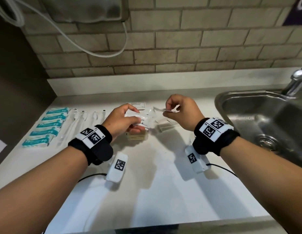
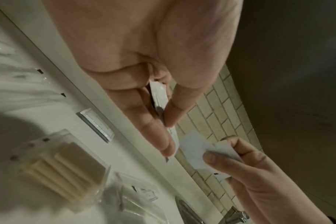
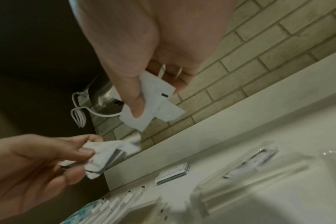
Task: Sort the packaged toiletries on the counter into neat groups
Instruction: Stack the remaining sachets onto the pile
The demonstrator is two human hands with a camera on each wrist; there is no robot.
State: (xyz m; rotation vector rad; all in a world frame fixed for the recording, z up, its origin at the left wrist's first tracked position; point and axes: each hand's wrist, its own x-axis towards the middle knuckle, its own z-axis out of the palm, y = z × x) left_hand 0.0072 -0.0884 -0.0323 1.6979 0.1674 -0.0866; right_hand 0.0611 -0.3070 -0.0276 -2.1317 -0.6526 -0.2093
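Note:
Above the middle of the white counter point(image 1: 163, 191), my left hand point(image 1: 132, 123) grips a small stack of white sachets point(image 1: 143, 118), thumb on top. In the left wrist view the stack point(image 2: 160, 97) is pinched edge-on between thumb and fingers. A little to the right, my right hand point(image 1: 171, 109) pinches a single white sachet point(image 1: 166, 110) between thumb and fingers; that sachet point(image 3: 153, 103) shows flat and white in the right wrist view. The two hands are close but apart.
Teal packets point(image 1: 45, 127) lie in a row at far left, with clear-wrapped toothbrushes point(image 1: 79, 122) beside them. Comb packs point(image 1: 138, 136) sit under my left hand, another point(image 1: 165, 127) to its right. A flat white packet point(image 1: 136, 104) lies near the wall. The steel sink point(image 1: 265, 119) is right.

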